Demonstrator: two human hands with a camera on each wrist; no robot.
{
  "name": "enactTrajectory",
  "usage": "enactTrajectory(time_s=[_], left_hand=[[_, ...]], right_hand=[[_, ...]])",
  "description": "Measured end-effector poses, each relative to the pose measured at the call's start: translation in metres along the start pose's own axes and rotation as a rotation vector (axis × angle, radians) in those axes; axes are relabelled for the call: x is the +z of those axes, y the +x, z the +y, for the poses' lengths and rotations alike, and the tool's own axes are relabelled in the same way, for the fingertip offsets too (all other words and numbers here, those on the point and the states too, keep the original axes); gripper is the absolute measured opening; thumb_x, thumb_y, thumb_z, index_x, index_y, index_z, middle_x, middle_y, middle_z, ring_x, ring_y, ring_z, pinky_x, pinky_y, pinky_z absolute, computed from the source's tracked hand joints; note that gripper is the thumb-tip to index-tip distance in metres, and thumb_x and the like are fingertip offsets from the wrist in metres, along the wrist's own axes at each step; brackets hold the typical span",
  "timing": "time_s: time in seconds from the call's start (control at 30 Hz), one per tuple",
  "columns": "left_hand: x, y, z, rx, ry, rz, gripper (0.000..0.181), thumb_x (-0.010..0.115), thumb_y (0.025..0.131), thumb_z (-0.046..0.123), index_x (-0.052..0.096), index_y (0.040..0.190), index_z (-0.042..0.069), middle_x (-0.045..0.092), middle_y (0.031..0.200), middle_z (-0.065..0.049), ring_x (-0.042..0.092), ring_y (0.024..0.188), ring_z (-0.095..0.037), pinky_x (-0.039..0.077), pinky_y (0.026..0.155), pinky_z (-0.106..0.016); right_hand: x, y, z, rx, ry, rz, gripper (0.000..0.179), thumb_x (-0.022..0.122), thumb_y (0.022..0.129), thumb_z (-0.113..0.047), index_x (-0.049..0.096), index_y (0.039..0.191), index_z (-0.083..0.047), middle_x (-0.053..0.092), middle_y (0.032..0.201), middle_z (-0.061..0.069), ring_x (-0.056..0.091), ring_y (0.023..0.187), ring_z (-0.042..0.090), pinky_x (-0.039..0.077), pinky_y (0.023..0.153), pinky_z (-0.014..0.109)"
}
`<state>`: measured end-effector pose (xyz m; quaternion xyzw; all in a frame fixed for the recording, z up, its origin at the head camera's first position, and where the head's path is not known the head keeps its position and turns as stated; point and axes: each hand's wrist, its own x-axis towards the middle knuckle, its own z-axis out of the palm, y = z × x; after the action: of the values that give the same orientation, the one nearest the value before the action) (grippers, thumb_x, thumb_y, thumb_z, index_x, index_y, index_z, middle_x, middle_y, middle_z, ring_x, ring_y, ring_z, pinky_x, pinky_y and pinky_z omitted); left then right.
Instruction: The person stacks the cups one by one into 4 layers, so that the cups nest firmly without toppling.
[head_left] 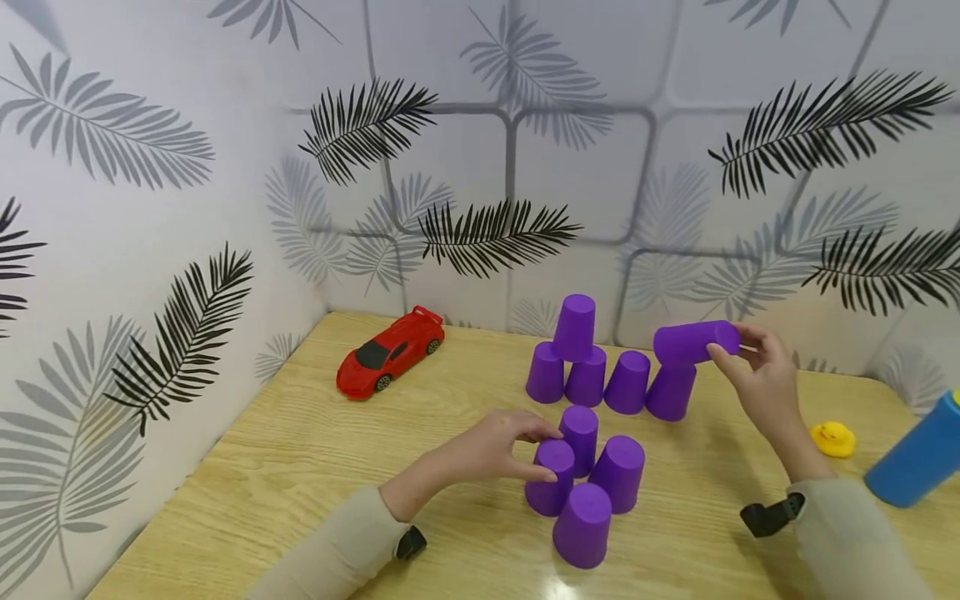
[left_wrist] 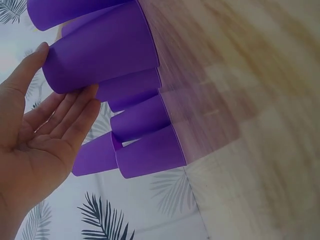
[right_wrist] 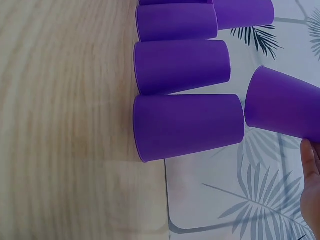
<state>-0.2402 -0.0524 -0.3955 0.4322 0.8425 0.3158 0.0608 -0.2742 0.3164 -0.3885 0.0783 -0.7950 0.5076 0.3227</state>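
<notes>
My right hand (head_left: 772,387) pinches a purple cup (head_left: 686,342) near its base. That cup lies tipped on its side, its mouth facing left, over the rightmost upside-down cup (head_left: 670,396) of a back row. In the right wrist view the held cup (right_wrist: 280,102) is close by the base of the row's end cup (right_wrist: 187,125). Another cup (head_left: 575,329) stands upside down across the row's two left cups. Nearer me, my left hand (head_left: 483,450) has thumb and fingers on either side of an upside-down cup (left_wrist: 105,47), which stands in a front cluster.
Beside it in the cluster are three more upside-down cups, the nearest one (head_left: 582,529) at the front. A red toy car (head_left: 390,354) is at the back left of the wooden table (head_left: 300,475). On the right are a yellow rubber duck (head_left: 834,439) and a blue cylinder (head_left: 915,454).
</notes>
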Motion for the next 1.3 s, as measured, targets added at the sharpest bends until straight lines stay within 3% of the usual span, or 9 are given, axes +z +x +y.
enactTrajectory(time_s=[0.2,0.4,0.63,0.7,0.87,1.3], left_hand=[[0.002,0.001,0.0,-0.026,-0.036,-0.023,0.044,0.077,0.085,0.028,0.065,0.123,0.01,0.069,0.119,-0.003,0.066,0.108,-0.012,0.056,0.096,-0.027],[0.001,0.001,-0.001,-0.008,-0.022,-0.024,0.043,0.077,0.086,0.028,0.065,0.123,0.009,0.069,0.119,-0.003,0.066,0.107,-0.013,0.056,0.095,-0.026],[0.002,0.001,-0.003,0.006,-0.025,-0.025,0.042,0.076,0.086,0.027,0.065,0.122,0.008,0.069,0.117,-0.004,0.066,0.108,-0.014,0.056,0.096,-0.026],[0.002,0.002,-0.003,0.01,-0.03,-0.026,0.042,0.076,0.086,0.026,0.065,0.122,0.008,0.069,0.117,-0.004,0.066,0.108,-0.014,0.056,0.096,-0.026],[0.002,0.001,-0.003,0.017,-0.03,-0.028,0.042,0.076,0.086,0.025,0.065,0.122,0.007,0.069,0.116,-0.005,0.067,0.108,-0.015,0.056,0.095,-0.025],[0.001,0.001,-0.004,0.018,-0.029,-0.036,0.044,0.076,0.086,0.025,0.065,0.124,0.007,0.069,0.12,-0.006,0.067,0.109,-0.017,0.056,0.095,-0.025]], right_hand=[[0.001,0.011,0.005,-0.046,-0.069,-0.059,0.039,0.067,0.089,0.0,0.05,0.122,0.013,0.048,0.107,-0.023,0.05,0.094,-0.012,0.043,0.083,-0.004],[-0.001,0.018,-0.001,-0.091,-0.166,-0.146,0.044,0.068,0.09,-0.009,0.05,0.125,0.012,0.045,0.108,-0.024,0.047,0.094,-0.018,0.04,0.082,-0.005],[-0.001,0.035,-0.008,-0.169,-0.243,-0.275,0.043,0.068,0.092,-0.013,0.055,0.126,0.009,0.058,0.109,0.011,0.045,0.094,-0.018,0.04,0.08,-0.003],[-0.001,0.039,-0.01,-0.17,-0.259,-0.316,0.043,0.067,0.092,-0.014,0.055,0.128,0.007,0.059,0.111,0.018,0.045,0.094,-0.018,0.041,0.079,-0.002],[0.002,0.045,-0.014,-0.117,-0.294,-0.389,0.047,0.065,0.095,-0.021,0.054,0.132,0.004,0.059,0.117,0.018,0.046,0.091,-0.02,0.043,0.076,0.001],[0.007,0.051,-0.018,-0.114,-0.335,-0.453,0.051,0.065,0.095,-0.025,0.052,0.135,0.003,0.057,0.122,0.022,0.043,0.088,-0.023,0.048,0.067,0.007]])
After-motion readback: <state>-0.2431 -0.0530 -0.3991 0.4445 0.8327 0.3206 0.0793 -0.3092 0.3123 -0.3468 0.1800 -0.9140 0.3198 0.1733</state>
